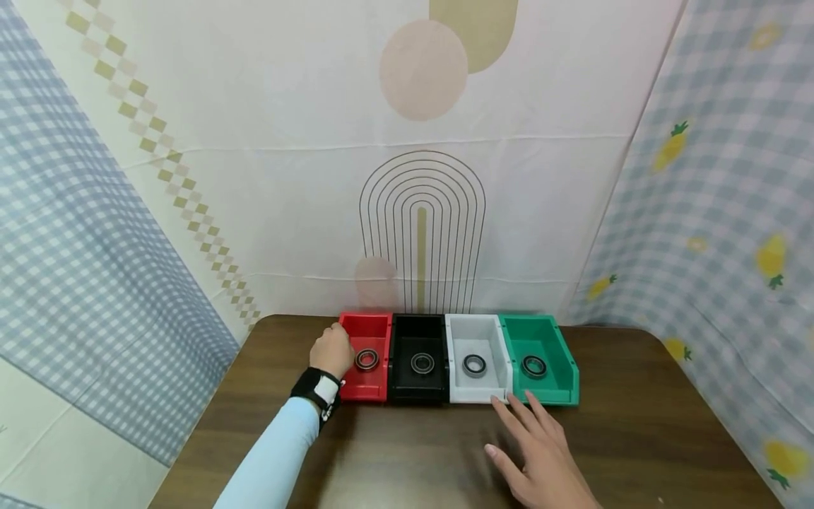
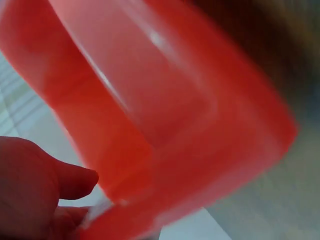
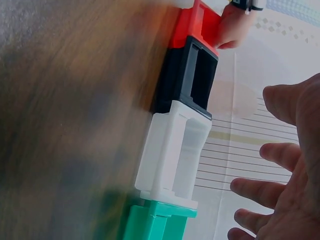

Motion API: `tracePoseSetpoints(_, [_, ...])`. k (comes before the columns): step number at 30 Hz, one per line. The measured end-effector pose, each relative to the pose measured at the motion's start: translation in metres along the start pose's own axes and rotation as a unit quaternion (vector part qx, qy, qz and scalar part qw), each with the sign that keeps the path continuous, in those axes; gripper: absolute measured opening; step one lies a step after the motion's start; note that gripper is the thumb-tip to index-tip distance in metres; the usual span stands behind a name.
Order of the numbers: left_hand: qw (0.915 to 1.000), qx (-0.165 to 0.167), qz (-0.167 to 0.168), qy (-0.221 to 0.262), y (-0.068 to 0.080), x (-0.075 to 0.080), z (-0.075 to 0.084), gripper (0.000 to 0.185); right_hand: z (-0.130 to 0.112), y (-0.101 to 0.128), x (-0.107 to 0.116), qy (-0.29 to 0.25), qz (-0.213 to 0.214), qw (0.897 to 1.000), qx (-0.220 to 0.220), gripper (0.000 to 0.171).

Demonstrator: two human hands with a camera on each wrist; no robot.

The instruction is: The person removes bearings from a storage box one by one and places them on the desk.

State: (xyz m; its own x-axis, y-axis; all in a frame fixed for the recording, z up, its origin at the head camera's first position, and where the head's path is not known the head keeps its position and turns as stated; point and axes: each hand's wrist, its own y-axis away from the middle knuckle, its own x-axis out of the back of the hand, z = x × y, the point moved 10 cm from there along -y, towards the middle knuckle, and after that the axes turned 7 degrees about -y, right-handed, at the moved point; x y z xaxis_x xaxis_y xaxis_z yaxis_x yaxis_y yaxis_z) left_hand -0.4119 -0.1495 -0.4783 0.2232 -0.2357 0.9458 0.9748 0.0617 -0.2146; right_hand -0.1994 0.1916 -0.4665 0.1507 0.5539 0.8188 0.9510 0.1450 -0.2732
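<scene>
Left hand (image 1: 332,351) grips the red bin (image 1: 365,392) by its side. Right hand (image 1: 540,452), fingers spread, lies near the white bin (image 1: 473,336).

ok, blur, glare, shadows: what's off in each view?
Head: soft glare on the table, shadow beside the blue sleeve. Left wrist: red bin heavily blurred, pale highlights along its edges. Right wrist: table grain smeared, white bin crisper.

Bright head view — soft glare on the tabletop (image 1: 394,463) — blurry left-wrist view.
</scene>
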Motion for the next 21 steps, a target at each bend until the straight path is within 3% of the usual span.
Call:
tracePoseSetpoints(2, [0.9991,0.013,-0.041,0.000,-0.012,-0.012,-0.008,0.033,-0.001,-0.001,0.001,0.000,0.003,1.000,0.005,0.066])
tracePoseSetpoints(4, [0.9960,0.027,-0.085,0.005,-0.027,-0.033,-0.021,0.041,-0.001,-0.002,0.001,0.000,0.004,1.000,0.006,0.066])
tracePoseSetpoints(7, [0.9881,0.044,-0.146,0.020,-0.050,-0.078,-0.045,0.049,0.000,-0.004,0.000,0.000,-0.002,1.000,0.002,0.067])
tracePoseSetpoints(10, [0.9800,0.062,-0.182,0.050,-0.063,-0.109,-0.061,0.050,0.001,-0.006,-0.004,-0.003,-0.010,1.000,-0.006,0.068])
tracePoseSetpoints(12, [0.9804,0.064,-0.175,0.064,-0.070,-0.123,-0.069,0.050,0.001,-0.007,-0.005,-0.002,-0.013,1.000,-0.007,0.068])
tracePoseSetpoints(17, [0.9849,0.070,-0.135,0.082,-0.067,-0.117,-0.072,0.042,-0.001,-0.011,-0.010,-0.010,-0.021,1.000,-0.008,0.068])
tracePoseSetpoints(21, [0.9836,0.081,-0.134,0.088,-0.046,-0.083,-0.054,0.036,-0.004,-0.012,-0.014,-0.008,-0.028,1.000,-0.007,0.068])
